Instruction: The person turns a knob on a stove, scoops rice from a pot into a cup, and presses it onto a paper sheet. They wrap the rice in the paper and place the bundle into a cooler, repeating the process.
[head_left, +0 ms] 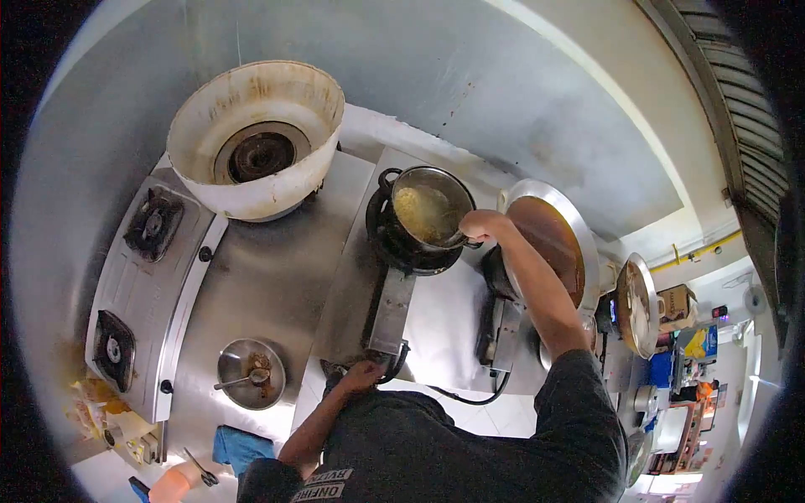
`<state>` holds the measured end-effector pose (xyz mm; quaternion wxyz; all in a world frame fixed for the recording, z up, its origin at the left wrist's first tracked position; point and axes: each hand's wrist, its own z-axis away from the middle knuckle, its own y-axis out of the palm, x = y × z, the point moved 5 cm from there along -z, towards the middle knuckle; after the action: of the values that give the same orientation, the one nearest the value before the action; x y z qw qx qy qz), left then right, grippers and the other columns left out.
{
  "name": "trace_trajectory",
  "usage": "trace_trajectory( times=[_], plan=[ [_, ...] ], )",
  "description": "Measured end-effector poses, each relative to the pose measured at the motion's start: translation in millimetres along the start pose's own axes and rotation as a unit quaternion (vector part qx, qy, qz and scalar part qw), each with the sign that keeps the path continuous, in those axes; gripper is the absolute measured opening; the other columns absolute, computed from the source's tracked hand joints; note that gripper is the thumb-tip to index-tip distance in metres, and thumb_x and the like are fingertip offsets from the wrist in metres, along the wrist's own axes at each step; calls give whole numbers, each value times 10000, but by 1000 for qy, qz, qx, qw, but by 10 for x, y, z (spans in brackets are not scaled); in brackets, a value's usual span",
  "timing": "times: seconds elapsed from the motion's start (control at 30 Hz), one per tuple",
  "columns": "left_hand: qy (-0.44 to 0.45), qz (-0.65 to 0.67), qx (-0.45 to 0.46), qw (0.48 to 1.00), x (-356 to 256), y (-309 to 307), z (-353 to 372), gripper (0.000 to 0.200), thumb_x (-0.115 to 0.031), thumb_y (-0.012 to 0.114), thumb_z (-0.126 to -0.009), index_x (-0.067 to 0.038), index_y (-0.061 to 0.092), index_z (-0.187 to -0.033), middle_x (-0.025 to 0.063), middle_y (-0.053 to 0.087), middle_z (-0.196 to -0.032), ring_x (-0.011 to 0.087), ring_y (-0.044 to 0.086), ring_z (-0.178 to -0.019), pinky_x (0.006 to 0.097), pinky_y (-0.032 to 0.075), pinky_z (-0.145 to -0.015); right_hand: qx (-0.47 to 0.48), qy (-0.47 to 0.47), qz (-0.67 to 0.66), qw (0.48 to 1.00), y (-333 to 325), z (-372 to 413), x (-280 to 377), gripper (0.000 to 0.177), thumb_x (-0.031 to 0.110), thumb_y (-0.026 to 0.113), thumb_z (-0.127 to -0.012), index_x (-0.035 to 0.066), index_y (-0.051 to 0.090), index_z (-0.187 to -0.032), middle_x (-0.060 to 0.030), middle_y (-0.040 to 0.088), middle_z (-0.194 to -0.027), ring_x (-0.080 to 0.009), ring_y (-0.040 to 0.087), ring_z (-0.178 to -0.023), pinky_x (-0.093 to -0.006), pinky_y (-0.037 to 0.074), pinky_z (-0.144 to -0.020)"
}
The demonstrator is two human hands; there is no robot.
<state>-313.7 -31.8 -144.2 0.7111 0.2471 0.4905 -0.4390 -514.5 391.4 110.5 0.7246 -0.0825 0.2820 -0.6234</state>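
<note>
A dark pot (453, 189) with loop handles sits on a black burner (381, 235). Pale noodles (410, 206) lie in cloudy liquid inside it. My right hand (485, 225) is closed at the pot's right rim, by the handle on that side. What its fingers grip is too small to make out. Lower down, my left hand (360, 375) is closed at the front end of the burner's metal arm, beside a black gas hose (396, 362). Whatever is in those fingers is hidden.
Right of the pot stands a large pan of brown broth (545, 239), with another wide pan (637, 306) beyond. To the left are a white-shielded burner (251, 189), a two-burner stove (151, 285) and a steel bowl with a ladle (251, 374). Scissors (201, 468) and blue cloth (241, 447) lie nearby.
</note>
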Motion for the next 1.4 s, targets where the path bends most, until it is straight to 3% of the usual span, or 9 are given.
trace_trajectory(
  times=[0.2,0.5,0.63,0.7,0.8,0.93,1.0,1.1,1.4],
  plan=[
    [-63,32,39,997,-374,-119,140,576,-574,557,-922,-21,705,-991,94,706,-841,191,648,-761,367,511,-717,-67,-37,-532,843,-67,-119,207,314,214,463,-880,45,547,-629,-56,515,-525,-164,452,-382,-356,303,-355],
    [-21,-53,72,996,-317,-173,195,416,-363,484,-964,2,681,-935,172,691,-841,288,668,-808,403,501,-764,-183,-32,-662,726,-137,-77,330,320,257,456,-903,32,545,-693,-45,499,-531,-142,412,-377,-312,285,-351],
    [-64,-61,89,992,-406,-214,233,441,-394,486,-970,1,672,-909,166,696,-865,284,665,-826,405,497,-767,-160,-55,-586,792,-62,-38,328,179,245,565,-887,100,583,-783,-9,567,-659,-156,516,-482,-306,363,-398],
    [-76,-71,59,993,-624,-300,309,472,-436,494,-972,-2,672,-916,163,689,-857,269,663,-830,399,495,-770,-269,-62,-480,832,-123,119,348,193,217,535,-898,76,577,-772,-28,565,-646,-166,523,-476,-345,395,-394],
    [-38,-21,86,995,15,-62,41,509,-484,506,-969,-5,669,-914,135,678,-822,232,649,-807,378,489,-766,-209,34,-549,809,-198,549,430,207,228,528,-906,58,590,-805,-40,587,-676,-180,590,-560,-370,480,-478],
    [-94,1,72,993,-622,-272,339,524,-505,511,-966,-9,672,-913,106,669,-799,203,628,-790,359,480,-758,-227,43,-530,816,-205,868,473,228,247,524,-908,47,610,-839,-67,629,-710,-212,642,-629,-394,528,-554],
    [-80,41,40,995,-344,-192,282,534,-515,503,-967,-14,681,-926,91,667,-797,195,617,-782,358,475,-751,-463,-55,-268,843,-143,714,392,386,276,424,-967,26,595,-727,-115,556,-571,-231,572,-466,-381,478,-438],
    [-86,19,85,992,-105,-126,166,545,-528,496,-965,-20,688,-931,97,667,-799,199,618,-780,363,475,-755,-552,15,50,832,-161,837,518,363,256,432,-987,32,641,-792,-154,649,-680,-281,667,-605,-416,553,-587],
    [-116,-34,80,989,-146,-148,168,515,-485,501,-977,-8,693,-949,111,661,-787,192,618,-777,346,481,-731,-486,161,-72,856,-528,1391,746,347,254,461,-967,45,696,-822,-164,714,-820,-297,717,-808,-435,568,-697]
  ],
)
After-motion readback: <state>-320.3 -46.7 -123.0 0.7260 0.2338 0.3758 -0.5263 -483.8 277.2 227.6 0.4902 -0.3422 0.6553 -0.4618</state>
